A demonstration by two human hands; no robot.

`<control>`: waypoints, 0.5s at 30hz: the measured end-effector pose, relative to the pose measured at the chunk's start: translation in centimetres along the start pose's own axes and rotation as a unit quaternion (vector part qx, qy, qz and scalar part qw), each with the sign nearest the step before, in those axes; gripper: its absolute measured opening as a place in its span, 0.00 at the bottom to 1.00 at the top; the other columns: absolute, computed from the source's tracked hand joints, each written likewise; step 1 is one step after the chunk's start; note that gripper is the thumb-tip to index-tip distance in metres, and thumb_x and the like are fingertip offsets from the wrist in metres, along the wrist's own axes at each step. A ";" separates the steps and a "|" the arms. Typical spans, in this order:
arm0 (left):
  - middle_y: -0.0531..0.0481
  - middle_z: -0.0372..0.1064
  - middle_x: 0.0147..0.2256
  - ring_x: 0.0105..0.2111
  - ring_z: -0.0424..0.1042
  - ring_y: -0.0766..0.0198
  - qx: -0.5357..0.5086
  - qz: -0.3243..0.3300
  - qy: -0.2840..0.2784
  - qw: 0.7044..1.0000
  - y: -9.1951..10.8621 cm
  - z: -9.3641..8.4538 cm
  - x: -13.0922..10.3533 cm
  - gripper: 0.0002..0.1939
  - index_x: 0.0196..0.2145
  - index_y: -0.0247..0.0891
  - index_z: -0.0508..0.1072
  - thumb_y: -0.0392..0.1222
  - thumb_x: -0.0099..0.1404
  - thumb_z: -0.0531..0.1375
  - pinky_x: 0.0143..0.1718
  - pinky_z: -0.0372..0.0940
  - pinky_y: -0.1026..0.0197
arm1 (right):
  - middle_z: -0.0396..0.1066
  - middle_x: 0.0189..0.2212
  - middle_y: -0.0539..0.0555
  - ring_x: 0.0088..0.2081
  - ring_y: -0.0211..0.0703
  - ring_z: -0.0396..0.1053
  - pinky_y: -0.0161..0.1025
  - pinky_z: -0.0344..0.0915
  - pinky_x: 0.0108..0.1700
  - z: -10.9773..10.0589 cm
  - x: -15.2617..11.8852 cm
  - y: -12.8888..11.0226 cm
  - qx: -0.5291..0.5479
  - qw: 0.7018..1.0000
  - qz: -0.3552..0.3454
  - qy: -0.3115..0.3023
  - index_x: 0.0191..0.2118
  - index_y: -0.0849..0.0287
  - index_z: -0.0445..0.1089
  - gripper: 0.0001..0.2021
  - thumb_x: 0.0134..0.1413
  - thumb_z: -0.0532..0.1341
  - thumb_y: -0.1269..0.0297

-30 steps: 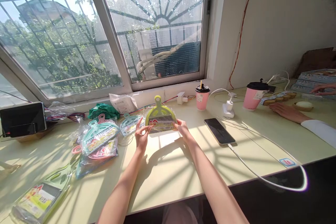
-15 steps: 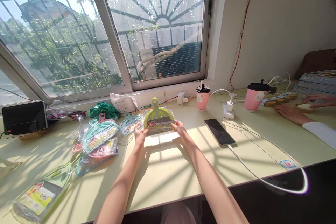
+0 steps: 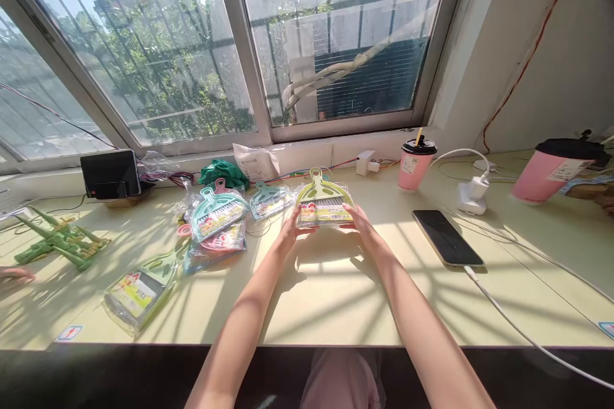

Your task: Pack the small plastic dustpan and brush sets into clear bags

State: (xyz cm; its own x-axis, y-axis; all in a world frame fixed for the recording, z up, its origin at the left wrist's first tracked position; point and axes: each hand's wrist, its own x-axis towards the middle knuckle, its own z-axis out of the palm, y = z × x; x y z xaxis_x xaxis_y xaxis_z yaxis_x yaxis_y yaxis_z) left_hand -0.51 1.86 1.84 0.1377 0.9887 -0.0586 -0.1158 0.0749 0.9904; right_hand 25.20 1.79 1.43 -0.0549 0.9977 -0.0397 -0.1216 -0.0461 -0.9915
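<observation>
A yellow-green dustpan and brush set (image 3: 326, 190) in clear wrap is held by its two lower sides, handle pointing away from me. My left hand (image 3: 290, 229) is closed on its left side, and my right hand (image 3: 359, 220) grips the right side. A printed label runs across its lower part, and the fingers under it are partly hidden. Just left lies a small blue wrapped set (image 3: 271, 200). Beyond that, a teal set (image 3: 215, 216) rests on a pile with pink ones (image 3: 225, 240). A pale green wrapped set (image 3: 137, 294) lies nearer the front edge.
To the right are a phone (image 3: 447, 238) on a white cable, a charger (image 3: 472, 195) and two pink cups (image 3: 416, 166). Behind the pile sit a green bag (image 3: 223, 174) and a black screen (image 3: 111, 174). Another person's hand (image 3: 16, 273) shows at the left edge near a green spiky object (image 3: 62, 239).
My view has swung left, so the table's things appear farther right. The held set leans back more and looks lower over the table. Both hands keep their hold.
</observation>
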 end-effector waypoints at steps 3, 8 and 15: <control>0.28 0.84 0.69 0.58 0.91 0.33 0.005 -0.009 -0.039 0.999 0.3 -0.5 -0.2 0.41 0.71 0.39 0.81 0.66 0.71 0.76 0.74 0.78 0.24 | 0.88 0.60 0.58 0.56 0.66 0.87 0.57 0.86 0.57 -0.1 0.4 0.0 -0.002 1.000 0.006 0.003 0.67 0.41 0.79 0.30 0.60 0.77 0.47; 0.33 0.90 0.55 0.48 0.91 0.39 -0.017 0.041 0.028 0.999 0.2 0.1 -0.1 0.27 0.60 0.40 0.85 0.41 0.63 0.79 0.57 0.89 0.36 | 0.87 0.59 0.60 0.61 0.70 0.84 0.59 0.86 0.58 0.1 1.0 0.2 -0.002 0.999 -0.025 0.026 0.63 0.42 0.81 0.28 0.58 0.79 0.50; 0.37 0.87 0.56 0.55 0.90 0.44 -0.103 0.134 0.264 0.950 2.6 -0.4 1.5 0.28 0.63 0.37 0.80 0.35 0.66 0.77 0.58 0.90 0.40 | 0.86 0.68 0.60 0.71 0.70 0.80 0.66 0.83 0.67 0.7 1.5 -0.5 -0.016 1.000 -0.018 0.004 0.61 0.39 0.78 0.24 0.71 0.69 0.32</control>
State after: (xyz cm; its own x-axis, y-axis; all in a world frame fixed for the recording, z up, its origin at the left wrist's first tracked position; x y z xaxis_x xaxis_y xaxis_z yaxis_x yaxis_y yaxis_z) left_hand -0.96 3.62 4.32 -0.4303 0.8987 0.0847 -0.2742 -0.2195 0.9363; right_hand 24.47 3.27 1.98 -0.0432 0.9991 -0.0045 -0.0910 -0.0085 -0.9958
